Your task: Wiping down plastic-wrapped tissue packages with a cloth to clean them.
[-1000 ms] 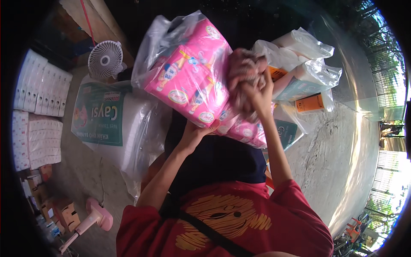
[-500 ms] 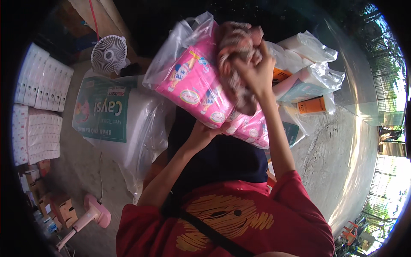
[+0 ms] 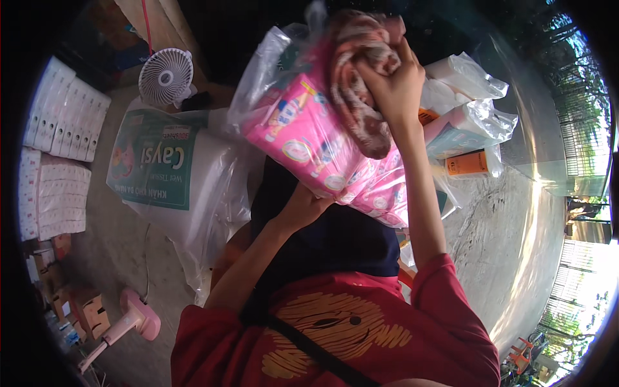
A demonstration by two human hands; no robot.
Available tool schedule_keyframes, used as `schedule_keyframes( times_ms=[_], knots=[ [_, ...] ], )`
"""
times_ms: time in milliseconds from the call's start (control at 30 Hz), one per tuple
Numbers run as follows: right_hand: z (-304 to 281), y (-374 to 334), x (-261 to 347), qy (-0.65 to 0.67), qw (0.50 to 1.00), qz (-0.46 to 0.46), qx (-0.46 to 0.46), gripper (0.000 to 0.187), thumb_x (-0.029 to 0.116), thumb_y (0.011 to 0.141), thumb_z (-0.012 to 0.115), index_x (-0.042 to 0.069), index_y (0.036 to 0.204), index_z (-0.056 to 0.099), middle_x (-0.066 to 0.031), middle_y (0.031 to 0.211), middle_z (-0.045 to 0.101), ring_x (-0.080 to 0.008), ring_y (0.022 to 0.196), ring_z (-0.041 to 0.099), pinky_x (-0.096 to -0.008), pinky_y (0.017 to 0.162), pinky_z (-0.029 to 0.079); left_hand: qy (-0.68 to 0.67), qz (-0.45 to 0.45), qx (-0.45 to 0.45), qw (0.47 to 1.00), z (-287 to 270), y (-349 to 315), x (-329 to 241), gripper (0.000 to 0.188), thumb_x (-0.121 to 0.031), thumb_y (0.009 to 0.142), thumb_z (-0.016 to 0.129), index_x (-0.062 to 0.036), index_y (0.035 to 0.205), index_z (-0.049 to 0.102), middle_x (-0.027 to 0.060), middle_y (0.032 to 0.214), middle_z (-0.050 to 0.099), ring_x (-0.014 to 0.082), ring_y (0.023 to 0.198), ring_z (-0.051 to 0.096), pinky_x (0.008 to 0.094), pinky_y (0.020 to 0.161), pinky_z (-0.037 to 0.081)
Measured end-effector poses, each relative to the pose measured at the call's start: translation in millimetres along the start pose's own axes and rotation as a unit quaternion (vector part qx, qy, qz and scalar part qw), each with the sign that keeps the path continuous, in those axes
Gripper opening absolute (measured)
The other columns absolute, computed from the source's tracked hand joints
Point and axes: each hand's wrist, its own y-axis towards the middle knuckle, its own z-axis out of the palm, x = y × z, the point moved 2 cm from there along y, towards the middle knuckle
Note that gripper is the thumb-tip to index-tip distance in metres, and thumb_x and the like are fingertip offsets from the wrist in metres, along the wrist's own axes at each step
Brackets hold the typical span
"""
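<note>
A pink printed pack [image 3: 309,142] wrapped in a clear plastic bag [image 3: 264,77] is held up in front of me. My left hand [image 3: 306,206] supports it from below, palm against its underside. Near the top of the picture, my right hand [image 3: 390,90] grips a bunched pink and brown patterned cloth [image 3: 351,84] that lies over the pack's upper end. My red shirt and a dark strap fill the lower edge.
A large white sack with a green label [image 3: 155,168] lies to the left, a white fan [image 3: 166,77] behind it. White boxes [image 3: 64,119] line the far left. A pink stand [image 3: 132,322] and cardboard boxes [image 3: 84,309] sit lower left. Bagged cartons [image 3: 464,122] lie right.
Both hands have lifted the pink pack higher. My right hand with the cloth has moved up over the top of the pack.
</note>
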Motion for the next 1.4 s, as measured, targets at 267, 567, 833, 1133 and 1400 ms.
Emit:
schedule_keyframes(
  times_ms=[267,567,833,1133,1400],
  knots=[
    [-4,-116,76,-0.082,0.962,-0.233,0.114,0.077,0.063,0.065,0.069,0.000,0.109,0.064,-0.0155,0.100,0.063,-0.0335,0.086,0.060,-0.0449,0.082,0.042,-0.394,0.038,-0.002,0.918,11,-11,17,0.044,-0.013,0.088,0.070,-0.0012,0.128,0.054,0.0126,0.130,0.056,0.0244,0.120,0.054,0.0392,0.101,0.043],
    [-7,21,39,-0.172,0.976,-0.123,-0.052,0.064,0.037,0.060,0.085,-0.001,0.109,0.066,-0.0178,0.097,0.070,-0.0357,0.088,0.069,-0.0402,0.076,0.055,0.062,0.064,0.012,0.996,6,2,-17,0.038,-0.012,0.090,0.068,-0.0010,0.124,0.058,0.0108,0.128,0.059,0.0215,0.114,0.058,0.0380,0.096,0.048],
    [-29,13,104,-0.105,0.961,-0.230,0.116,0.056,0.030,0.053,0.082,0.005,0.102,0.071,-0.0136,0.089,0.070,-0.0328,0.081,0.068,-0.0408,0.076,0.055,0.240,0.174,-0.026,0.955,15,-10,4,0.034,-0.008,0.086,0.066,-0.0056,0.120,0.061,0.0149,0.113,0.064,0.0337,0.109,0.060,0.0425,0.092,0.047],
    [-21,52,92,-0.223,0.952,-0.136,0.162,0.050,0.036,0.065,0.077,0.009,0.105,0.070,-0.0147,0.085,0.069,-0.0331,0.074,0.069,-0.0403,0.071,0.057,0.160,0.166,-0.031,0.973,11,-5,-9,0.029,-0.005,0.083,0.064,-0.0036,0.112,0.061,0.0168,0.108,0.063,0.0375,0.105,0.059,0.0453,0.092,0.045],
    [-64,56,-68,0.121,0.988,-0.074,0.065,0.032,0.025,0.082,0.065,0.009,0.109,0.069,-0.0132,0.100,0.066,-0.0266,0.089,0.064,-0.0313,0.084,0.051,0.289,0.184,0.000,0.939,-5,0,11,0.044,-0.010,0.085,0.069,-0.0041,0.127,0.057,0.0152,0.125,0.060,0.0324,0.120,0.055,0.0427,0.101,0.043]
  ],
)
